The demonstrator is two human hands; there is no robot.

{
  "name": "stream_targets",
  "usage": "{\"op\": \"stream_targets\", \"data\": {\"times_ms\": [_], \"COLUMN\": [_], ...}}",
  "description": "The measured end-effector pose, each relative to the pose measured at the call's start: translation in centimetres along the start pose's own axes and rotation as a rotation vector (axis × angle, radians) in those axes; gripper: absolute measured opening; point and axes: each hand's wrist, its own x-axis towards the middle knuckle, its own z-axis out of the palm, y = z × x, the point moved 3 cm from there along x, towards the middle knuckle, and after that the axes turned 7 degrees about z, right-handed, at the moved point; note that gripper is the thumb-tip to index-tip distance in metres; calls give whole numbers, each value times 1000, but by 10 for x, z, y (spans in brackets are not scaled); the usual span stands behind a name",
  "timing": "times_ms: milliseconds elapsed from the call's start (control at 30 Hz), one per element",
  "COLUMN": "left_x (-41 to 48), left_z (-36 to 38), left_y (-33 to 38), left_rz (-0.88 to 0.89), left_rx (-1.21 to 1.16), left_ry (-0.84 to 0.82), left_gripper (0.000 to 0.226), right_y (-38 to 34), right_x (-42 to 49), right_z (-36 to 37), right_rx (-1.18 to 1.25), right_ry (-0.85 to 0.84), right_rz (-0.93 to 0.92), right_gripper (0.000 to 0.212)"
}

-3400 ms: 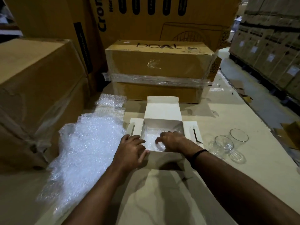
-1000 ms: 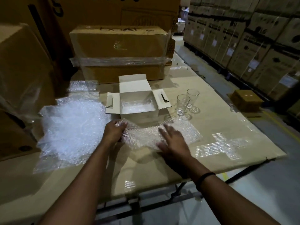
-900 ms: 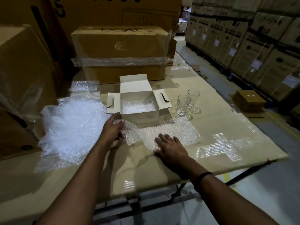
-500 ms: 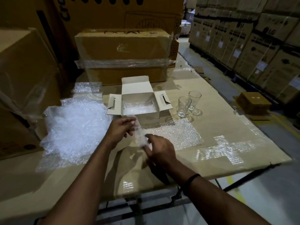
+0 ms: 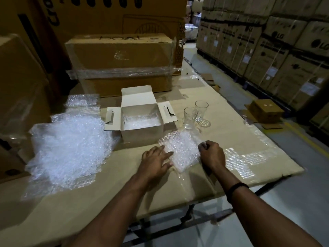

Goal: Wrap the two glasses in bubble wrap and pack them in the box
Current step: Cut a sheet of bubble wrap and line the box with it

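Fingers (image 5: 166, 154) of the left hand (image 5: 155, 160) lie straight and a little spread, pressing flat on the left edge of a small bubble-wrap sheet (image 5: 181, 150). The right hand (image 5: 211, 154) has its fingers curled tight, pinching the sheet's right edge and lifting it slightly off the table (image 5: 240, 136).

Head view: the sheet lies at the centre. At 1 o'clock from it both glasses stand upright and bare, the near glass (image 5: 190, 116) just beside the far glass (image 5: 201, 110), apart from the sheet and from both hands. At 11 o'clock sits the white box (image 5: 142, 133), flaps open, with some bubble wrap lining its bottom. A loose pile of bubble wrap (image 5: 69, 145) spreads at 9 o'clock, and a taped brown carton (image 5: 121, 56) stands at 12.

The step in hand looks like spreading out a sheet for the first glass; neither glass is wrapped or packed yet. Next, I judge, the right hand should let go of the edge, reach to 1 o'clock for the near glass without knocking its neighbour, and lay it on the sheet to roll.
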Motion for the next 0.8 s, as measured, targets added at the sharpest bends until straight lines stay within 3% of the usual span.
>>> {"op": "stream_targets", "data": {"times_ms": [100,200,267,400,467,600,667,800], "left_x": [3,7,9,14,14,15,14,12], "left_z": [7,2,-1,4,5,-5,-18,-47], "left_y": [7,9,13,17,17,13,12,-2], "left_rz": [3,12,75,91,94,35,-24,-117], "left_rx": [56,101,102,40,-16,-283,-382,-423], "left_ry": [-20,46,66,16,89,369,500,660], "left_gripper": [52,56,61,48,40,26,22,22], "right_y": [12,18,14,19,22,18,12,-12], "right_x": [19,28,25,24,25,30,34,36], "right_z": [-5,-13,-12,4,2,-6,-8,-10], "right_rx": [-92,-221,-300,-663,-707,-636,-572,-359], "right_ry": [-34,53,68,-136,-168,-290,-336,-229], "right_rz": [-36,-137,-277,-514,-524,-681,-738,-821], "right_gripper": [25,55,61,55,66,110,102,28]}}
